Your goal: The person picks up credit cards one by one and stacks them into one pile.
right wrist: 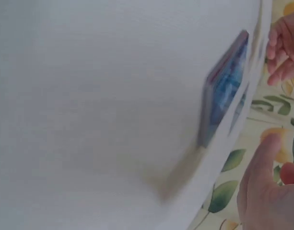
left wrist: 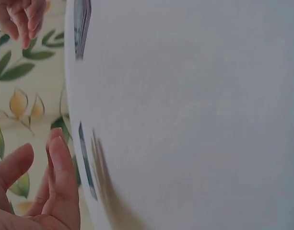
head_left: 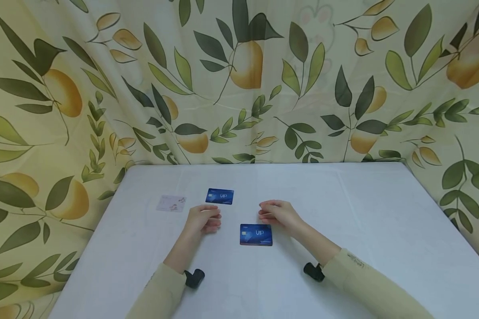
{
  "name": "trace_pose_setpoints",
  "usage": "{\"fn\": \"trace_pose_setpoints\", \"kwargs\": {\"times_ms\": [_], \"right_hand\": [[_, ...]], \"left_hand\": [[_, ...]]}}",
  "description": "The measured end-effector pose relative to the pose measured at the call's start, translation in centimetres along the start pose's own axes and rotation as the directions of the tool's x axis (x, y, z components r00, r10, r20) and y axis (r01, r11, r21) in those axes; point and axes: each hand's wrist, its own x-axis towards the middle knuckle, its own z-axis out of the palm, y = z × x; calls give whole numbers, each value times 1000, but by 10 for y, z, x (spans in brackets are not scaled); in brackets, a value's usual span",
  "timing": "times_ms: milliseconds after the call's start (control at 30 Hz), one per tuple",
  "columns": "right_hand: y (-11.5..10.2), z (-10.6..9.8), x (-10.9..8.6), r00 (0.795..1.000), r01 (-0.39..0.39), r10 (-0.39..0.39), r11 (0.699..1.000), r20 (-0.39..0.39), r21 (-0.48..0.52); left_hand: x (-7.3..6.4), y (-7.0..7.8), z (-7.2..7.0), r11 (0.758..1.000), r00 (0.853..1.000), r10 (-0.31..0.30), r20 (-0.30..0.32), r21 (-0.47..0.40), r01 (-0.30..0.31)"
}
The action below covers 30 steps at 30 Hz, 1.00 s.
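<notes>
A stack of cards (head_left: 256,235) lies on the white table, its top card blue and printed VIP; its layered edge shows in the right wrist view (right wrist: 226,93). Farther back lies a blue VIP card (head_left: 220,196), seen almost edge-on in the left wrist view. A pale card with a small floral print (head_left: 171,203) is to its left. My left hand (head_left: 202,220) hovers just in front of the back blue card, fingers loosely bent, holding nothing. Just behind and right of the stack is my right hand (head_left: 279,215), also with nothing in it and its fingers relaxed.
The white tabletop (head_left: 367,212) reaches back to a curtain (head_left: 239,110) with a fruit and leaf pattern. Black wrist-worn devices (head_left: 194,278) sit beneath both forearms, by the cuffs of the light sleeves (head_left: 367,279).
</notes>
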Motion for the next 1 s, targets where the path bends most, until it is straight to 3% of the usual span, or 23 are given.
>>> {"fn": "trace_pose_setpoints", "kwargs": {"times_ms": [200,400,567,733,1000], "right_hand": [[-11,16,20,997,-42,37,996,69,75],[-11,30,42,993,-114,107,978,48,173],[-7,41,57,990,-144,139,950,41,278],[-5,52,63,992,-130,120,909,48,395],[-1,64,66,990,-136,106,842,88,521]], "left_hand": [[22,11,-15,999,998,18,-52,-33,-20],[39,19,-26,997,996,1,-93,-81,-9],[49,21,-31,990,990,-42,-131,-136,23],[54,21,-34,985,988,-40,-149,-175,13],[55,22,-32,986,987,-91,-136,-151,70]]}}
